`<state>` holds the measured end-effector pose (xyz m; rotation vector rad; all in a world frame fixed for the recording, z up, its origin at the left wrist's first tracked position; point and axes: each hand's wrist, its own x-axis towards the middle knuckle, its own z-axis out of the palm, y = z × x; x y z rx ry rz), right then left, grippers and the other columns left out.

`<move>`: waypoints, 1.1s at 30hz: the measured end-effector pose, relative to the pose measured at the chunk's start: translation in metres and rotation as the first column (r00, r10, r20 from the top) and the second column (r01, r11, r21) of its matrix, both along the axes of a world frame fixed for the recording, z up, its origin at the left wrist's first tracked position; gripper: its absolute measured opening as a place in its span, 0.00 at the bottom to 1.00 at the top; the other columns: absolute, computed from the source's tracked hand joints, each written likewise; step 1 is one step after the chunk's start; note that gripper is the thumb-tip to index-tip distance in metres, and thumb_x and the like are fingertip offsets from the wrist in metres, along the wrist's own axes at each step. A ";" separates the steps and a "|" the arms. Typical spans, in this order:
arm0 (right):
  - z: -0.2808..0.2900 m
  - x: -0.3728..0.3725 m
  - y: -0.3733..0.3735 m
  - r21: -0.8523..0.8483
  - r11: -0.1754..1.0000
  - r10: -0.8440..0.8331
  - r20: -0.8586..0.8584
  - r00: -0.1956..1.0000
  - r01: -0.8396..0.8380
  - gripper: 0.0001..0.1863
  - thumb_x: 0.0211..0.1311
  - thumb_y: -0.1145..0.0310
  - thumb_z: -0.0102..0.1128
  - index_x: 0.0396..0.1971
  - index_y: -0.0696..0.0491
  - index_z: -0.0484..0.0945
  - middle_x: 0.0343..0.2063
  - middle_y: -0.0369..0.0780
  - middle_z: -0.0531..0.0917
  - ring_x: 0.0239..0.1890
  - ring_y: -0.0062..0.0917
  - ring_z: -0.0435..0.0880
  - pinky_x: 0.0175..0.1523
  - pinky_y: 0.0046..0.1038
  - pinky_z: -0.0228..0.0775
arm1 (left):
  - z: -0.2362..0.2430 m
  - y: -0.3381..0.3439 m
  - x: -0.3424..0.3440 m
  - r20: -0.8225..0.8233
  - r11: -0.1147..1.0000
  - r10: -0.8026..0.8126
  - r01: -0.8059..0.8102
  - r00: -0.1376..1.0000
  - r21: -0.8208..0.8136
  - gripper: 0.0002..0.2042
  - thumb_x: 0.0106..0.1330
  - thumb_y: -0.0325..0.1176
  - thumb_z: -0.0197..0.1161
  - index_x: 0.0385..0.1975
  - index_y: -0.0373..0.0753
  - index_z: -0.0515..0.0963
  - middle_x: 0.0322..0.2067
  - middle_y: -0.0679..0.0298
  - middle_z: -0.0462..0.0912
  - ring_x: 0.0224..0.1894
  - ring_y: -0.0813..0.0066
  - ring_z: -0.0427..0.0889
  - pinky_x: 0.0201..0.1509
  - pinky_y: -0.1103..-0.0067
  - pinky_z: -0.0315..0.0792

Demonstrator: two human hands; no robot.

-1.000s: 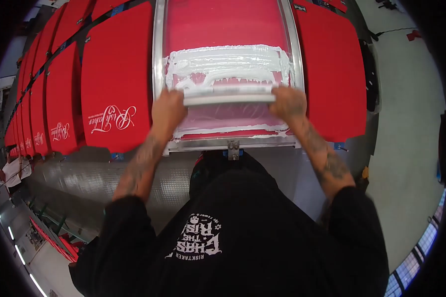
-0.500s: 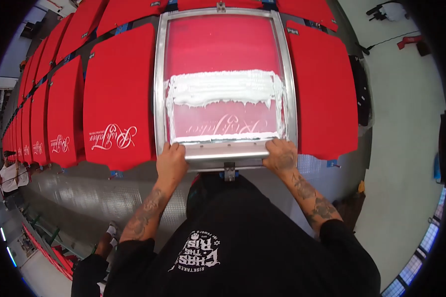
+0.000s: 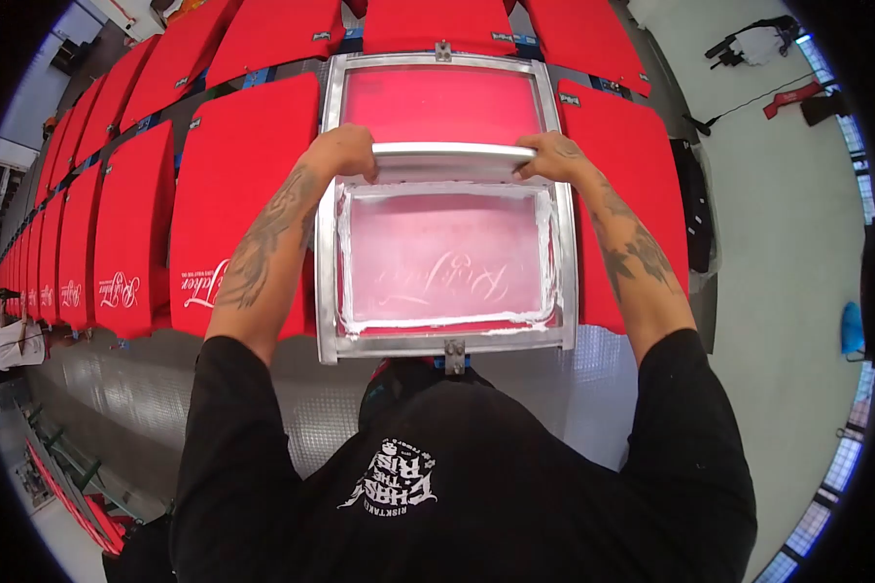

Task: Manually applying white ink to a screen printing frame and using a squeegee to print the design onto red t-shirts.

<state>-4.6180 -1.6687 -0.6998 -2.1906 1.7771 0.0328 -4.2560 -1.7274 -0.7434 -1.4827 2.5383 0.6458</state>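
Observation:
A metal squeegee [image 3: 454, 158] lies crosswise over a silver-framed printing screen [image 3: 328, 262], toward its far half. My left hand [image 3: 346, 154] is closed around the squeegee's left end, and my right hand [image 3: 554, 157] grips the right end. On the near side of the bar, the mesh [image 3: 437, 228] shows pale pink, with script lettering on it. White ink [image 3: 447, 323] rings this area in a smeared border. Beyond the bar the mesh looks pinkish red. What lies along the squeegee's lower edge is mostly hidden by the bar.
Boards covered in red fabric stand on both sides, one at left [image 3: 248, 175] and one at right [image 3: 624, 194]; several more curve away leftward, some with white script prints. Metal clamps [image 3: 455, 356] hold the screen's ends. Another person [image 3: 15, 342] is at far left.
Both hands have pushed the squeegee away from my body, from the screen's near edge to its far half. The thick white ink band across the middle no longer shows there.

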 end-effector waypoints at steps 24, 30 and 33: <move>-0.057 0.044 -0.027 -0.067 0.966 0.232 -0.203 0.951 -0.249 0.22 0.48 0.72 0.60 0.48 0.51 0.82 0.34 0.47 0.87 0.40 0.44 0.87 0.45 0.42 0.79 | -0.142 0.385 -0.077 -0.203 0.272 0.778 -0.028 0.595 0.962 0.28 0.74 0.58 0.51 0.37 0.34 0.81 0.30 0.59 0.84 0.27 0.73 0.81 0.34 0.74 0.75; -0.043 0.072 -0.061 0.059 0.948 0.318 -0.142 0.937 -0.313 0.28 0.43 0.64 0.64 0.51 0.50 0.83 0.36 0.49 0.87 0.40 0.42 0.87 0.48 0.41 0.79 | -0.127 0.416 -0.104 -0.369 0.551 0.825 -0.470 0.427 0.689 0.28 0.74 0.56 0.52 0.29 0.33 0.80 0.22 0.55 0.82 0.27 0.62 0.82 0.36 0.68 0.74; -0.049 0.066 -0.049 0.127 0.958 0.264 -0.035 0.964 -0.258 0.29 0.45 0.61 0.65 0.53 0.50 0.83 0.37 0.48 0.87 0.41 0.40 0.87 0.50 0.39 0.79 | -0.131 0.420 -0.103 -0.416 0.569 0.819 -0.462 0.396 0.680 0.28 0.75 0.56 0.51 0.28 0.33 0.80 0.22 0.55 0.82 0.28 0.60 0.82 0.36 0.68 0.74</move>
